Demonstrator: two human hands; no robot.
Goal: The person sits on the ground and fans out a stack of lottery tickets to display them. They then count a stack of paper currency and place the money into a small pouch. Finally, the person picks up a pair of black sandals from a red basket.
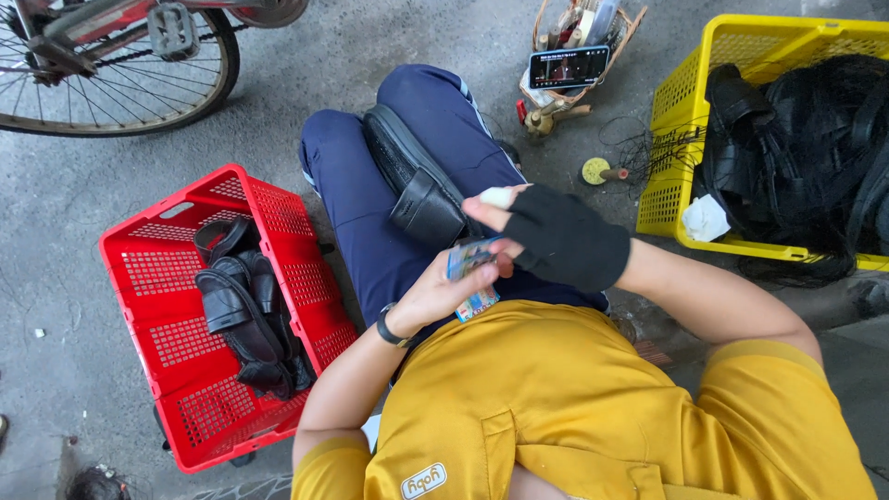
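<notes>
Red crate: on the concrete floor at about 9 o'clock from the person's lap, holding a heap of black leather straps.

Bicycle wheel: at 11 o'clock, well apart from both hands.

Left hand: bare, a black band at the wrist, raised over the lap just ahead of the yellow shirt. Its fingers are closed around a small flat packet, blue and printed, which sticks out above and below the grip.

Small flat packet: held between the two hands, its long axis running roughly from 12 to 6 o'clock with a slight tilt. It lies at 1 o'clock from the left palm and at 8 o'clock from the right hand. The left hand is the one carrying it.

Black strap piece: lying along the blue-trousered thigh, its long axis from 11 to 5 o'clock, just beyond the hands at 12 o'clock and untouched by either.

Right hand: in a black fingerless glove, one finger wrapped in white. Its fingers are bent together and meet the top edge of the packet; whether they pinch it cannot be told.

Phone: propped on a small wicker basket at 12 o'clock, well apart.

Yellow crate: at 2 o'clock, filled with black straps and netting.
</notes>
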